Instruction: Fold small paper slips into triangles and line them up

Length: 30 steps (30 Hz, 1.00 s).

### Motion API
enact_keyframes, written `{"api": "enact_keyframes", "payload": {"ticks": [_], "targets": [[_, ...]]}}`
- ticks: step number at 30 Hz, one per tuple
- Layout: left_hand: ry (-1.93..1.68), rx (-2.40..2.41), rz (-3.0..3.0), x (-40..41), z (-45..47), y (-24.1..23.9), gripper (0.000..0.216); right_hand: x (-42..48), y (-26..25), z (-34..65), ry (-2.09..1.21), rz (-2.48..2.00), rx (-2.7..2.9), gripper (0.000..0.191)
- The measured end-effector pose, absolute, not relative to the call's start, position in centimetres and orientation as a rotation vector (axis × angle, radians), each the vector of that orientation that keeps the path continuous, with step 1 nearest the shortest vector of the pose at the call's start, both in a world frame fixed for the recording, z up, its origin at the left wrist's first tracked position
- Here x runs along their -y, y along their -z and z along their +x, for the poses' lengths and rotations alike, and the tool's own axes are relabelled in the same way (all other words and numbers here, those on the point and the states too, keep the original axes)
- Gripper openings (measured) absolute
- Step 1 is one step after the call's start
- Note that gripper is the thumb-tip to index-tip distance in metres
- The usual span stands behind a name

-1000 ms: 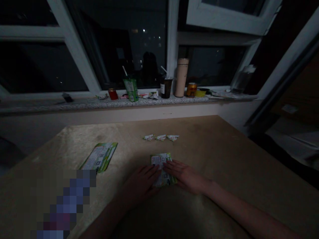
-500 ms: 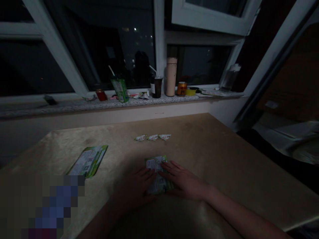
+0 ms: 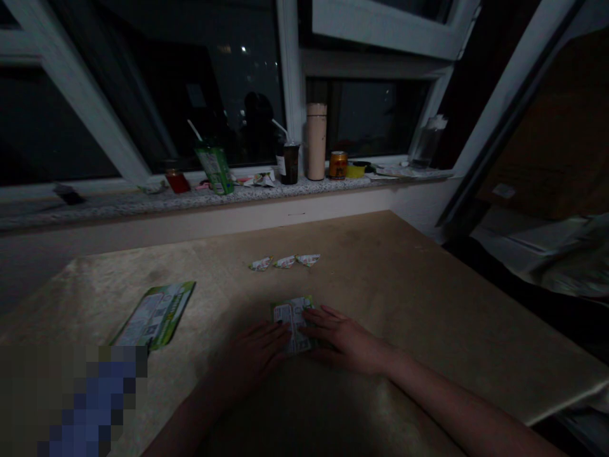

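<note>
Green-and-white packet (image 3: 291, 310) lies flat on the desk (image 3: 380, 273) in the head view, between left hand (image 3: 259, 343) and right hand (image 3: 345, 336), its long axis seemingly running front to back. Neither is clearly nearer: both press its sides, palms down, fingers outstretched and slightly spread, gripping nothing.

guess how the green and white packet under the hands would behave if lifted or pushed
The packet probably weighs little for its size, since it looks thin and lies flat on the table. Being slim, it might bend when lifted, though the pictures can't settle its stiffness. Pushed, it would likely slide rather than roll, given its flat shape.
</note>
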<state>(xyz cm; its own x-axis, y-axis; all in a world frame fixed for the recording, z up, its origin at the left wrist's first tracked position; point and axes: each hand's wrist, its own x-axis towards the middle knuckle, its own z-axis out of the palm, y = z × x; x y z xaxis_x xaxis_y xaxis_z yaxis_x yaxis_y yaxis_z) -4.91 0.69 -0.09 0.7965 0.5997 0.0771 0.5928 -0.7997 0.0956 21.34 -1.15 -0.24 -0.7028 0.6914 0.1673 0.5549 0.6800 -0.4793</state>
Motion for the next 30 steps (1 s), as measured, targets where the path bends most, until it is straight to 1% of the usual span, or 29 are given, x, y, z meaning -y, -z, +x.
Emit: {"api": "enact_keyframes", "payload": {"ticks": [7, 11, 13, 17, 21, 26, 30], "targets": [[-0.106, -1.004, 2.912, -0.8, -4.6, 0.3, 0.038, -0.1, 0.2, 20.8, -0.616, -1.032, 2.351, 0.023], [-0.125, -0.977, 2.908, -0.8, -5.2, -0.1, 0.043, -1.4, 0.4, 20.2, -0.707, -1.158, 2.296, 0.027], [-0.14, -0.952, 2.918, -0.7, -5.5, -0.4, 0.045, -2.1, 0.3, 19.6, -0.717, -1.198, 2.254, 0.026], [-0.162, -0.959, 2.913, -0.7, -5.9, -0.6, 0.035, -2.9, 0.0, 18.1, -0.535, -1.424, 2.256, 0.024], [-0.105, -1.041, 2.846, -0.6, -6.0, -0.3, 0.033, -3.0, -0.1, 16.5, -0.354, -1.667, 2.235, 0.022], [-0.137, -1.109, 2.688, -0.7, -6.1, 0.1, 0.043, -3.3, 0.0, 15.7, -0.266, -1.831, 2.19, 0.022], [-0.329, -1.228, 2.577, -0.6, -6.1, 0.9, 0.054, -3.8, -0.2, 15.6, -0.218, -1.904, 2.181, 0.021]]}}
